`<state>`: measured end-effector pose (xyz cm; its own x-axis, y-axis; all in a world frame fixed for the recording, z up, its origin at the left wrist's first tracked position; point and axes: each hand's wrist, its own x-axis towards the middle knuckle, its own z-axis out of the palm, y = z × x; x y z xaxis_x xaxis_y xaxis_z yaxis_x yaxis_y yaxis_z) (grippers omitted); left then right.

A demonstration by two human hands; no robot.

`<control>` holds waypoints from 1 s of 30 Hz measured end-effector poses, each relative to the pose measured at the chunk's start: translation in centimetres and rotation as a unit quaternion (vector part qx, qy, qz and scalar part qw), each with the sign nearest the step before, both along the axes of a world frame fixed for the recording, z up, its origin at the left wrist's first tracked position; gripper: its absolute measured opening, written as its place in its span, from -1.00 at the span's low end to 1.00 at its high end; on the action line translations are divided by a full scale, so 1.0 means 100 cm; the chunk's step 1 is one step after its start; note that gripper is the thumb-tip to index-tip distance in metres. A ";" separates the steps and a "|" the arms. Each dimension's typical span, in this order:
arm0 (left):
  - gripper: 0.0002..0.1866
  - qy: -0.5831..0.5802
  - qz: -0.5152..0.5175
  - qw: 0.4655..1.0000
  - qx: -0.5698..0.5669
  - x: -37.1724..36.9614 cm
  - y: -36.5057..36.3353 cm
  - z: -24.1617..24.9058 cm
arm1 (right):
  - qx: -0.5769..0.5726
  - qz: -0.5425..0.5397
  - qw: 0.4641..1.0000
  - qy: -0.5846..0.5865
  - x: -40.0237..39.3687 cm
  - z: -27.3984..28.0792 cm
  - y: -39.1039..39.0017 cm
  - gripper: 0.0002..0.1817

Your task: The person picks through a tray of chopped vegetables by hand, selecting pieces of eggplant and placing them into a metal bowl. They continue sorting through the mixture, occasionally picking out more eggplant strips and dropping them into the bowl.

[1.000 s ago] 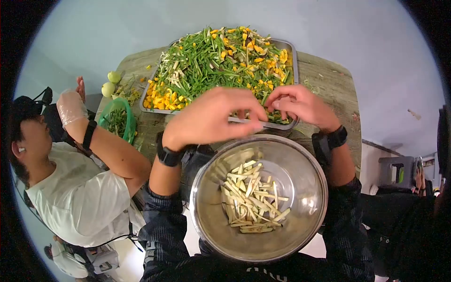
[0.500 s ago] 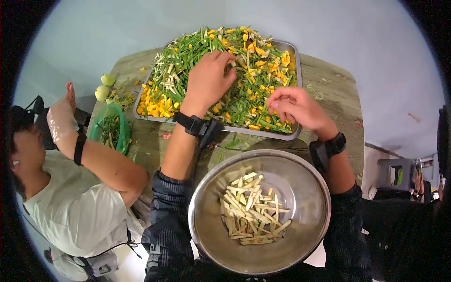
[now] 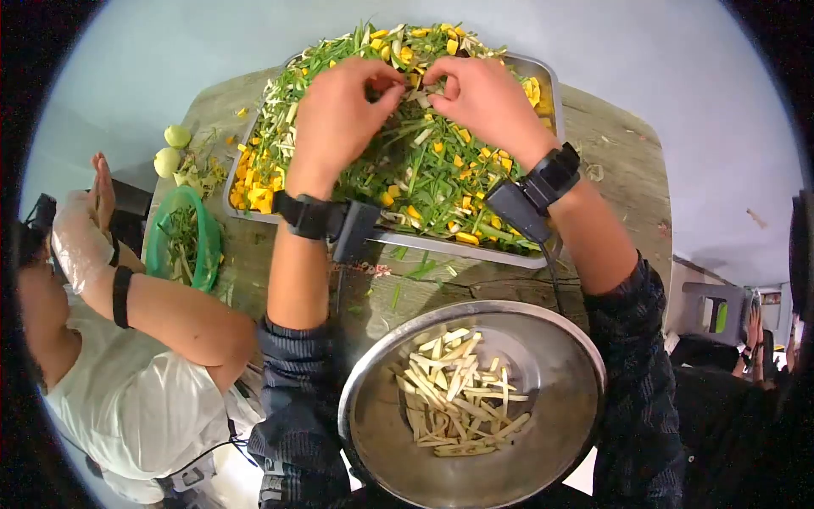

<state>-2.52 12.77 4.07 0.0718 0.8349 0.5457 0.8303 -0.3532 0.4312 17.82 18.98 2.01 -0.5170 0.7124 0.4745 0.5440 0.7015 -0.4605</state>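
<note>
Left hand [image 3: 339, 119] and right hand [image 3: 487, 106] sit over the far part of the rectangular metal tray [image 3: 543, 72], fingers pinched on pale slivers amid green strips and orange chunks. Round steel bowl [image 3: 560, 373] of pale cut sticks [image 3: 454, 390] sits near, on the worn wooden surface [image 3: 619, 161].

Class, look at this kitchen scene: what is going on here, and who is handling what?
A person leans over a metal tray heaped with green strips, pale sticks and yellow pieces. Both hands are in the heap: the left hand and right hand pinch at pieces near the middle, fingertips close together. Nearer the person sits a steel bowl holding only pale sticks. At the left, a second person in a white shirt sits by a small green basket, one gloved hand raised.
</note>
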 end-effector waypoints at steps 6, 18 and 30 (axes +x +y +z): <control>-0.82 -0.067 -0.013 0.997 -0.025 -0.009 -0.002 0.011 | 0.103 -0.072 0.991 -0.055 -0.006 -0.001 0.001 -0.81; -0.80 -0.219 -0.139 0.963 -0.072 -0.014 -0.003 0.009 | -0.399 0.051 0.863 0.307 0.029 0.022 -0.011 -0.61; -0.70 -0.144 -0.158 0.964 -0.161 -0.013 -0.006 0.007 | -0.165 0.146 0.975 -0.015 0.047 0.017 -0.007 -0.83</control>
